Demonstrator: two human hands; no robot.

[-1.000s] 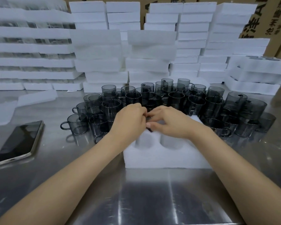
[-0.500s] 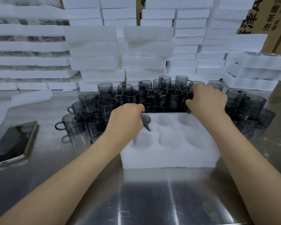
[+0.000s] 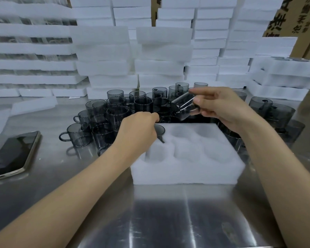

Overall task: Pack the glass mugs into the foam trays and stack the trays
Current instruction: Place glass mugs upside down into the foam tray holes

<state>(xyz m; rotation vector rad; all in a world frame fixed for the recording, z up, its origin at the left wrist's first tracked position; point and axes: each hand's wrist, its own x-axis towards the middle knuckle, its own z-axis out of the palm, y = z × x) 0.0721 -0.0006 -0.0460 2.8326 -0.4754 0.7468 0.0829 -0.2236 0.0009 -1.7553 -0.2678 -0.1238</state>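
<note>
A white foam tray (image 3: 186, 169) with round pockets lies on the steel table in front of me. My left hand (image 3: 138, 129) holds a smoky glass mug (image 3: 160, 130) sitting in the tray's far-left pocket; my fingers hide much of it. My right hand (image 3: 220, 106) grips a second grey mug (image 3: 184, 108), tilted on its side in the air above the tray's far edge. Behind the tray stands a crowd of loose grey glass mugs (image 3: 115, 111).
A smartphone (image 3: 13, 154) lies on the table at the left. Stacks of white foam trays (image 3: 104, 51) form a wall at the back, with more at the right (image 3: 283, 77). Cardboard boxes (image 3: 293, 17) rise behind. More mugs (image 3: 276, 113) stand right of the tray.
My right hand has lifted a mug out of the cluster and brought it back, tilted, over the tray. My left hand stays on the mug in the far-left pocket.
</note>
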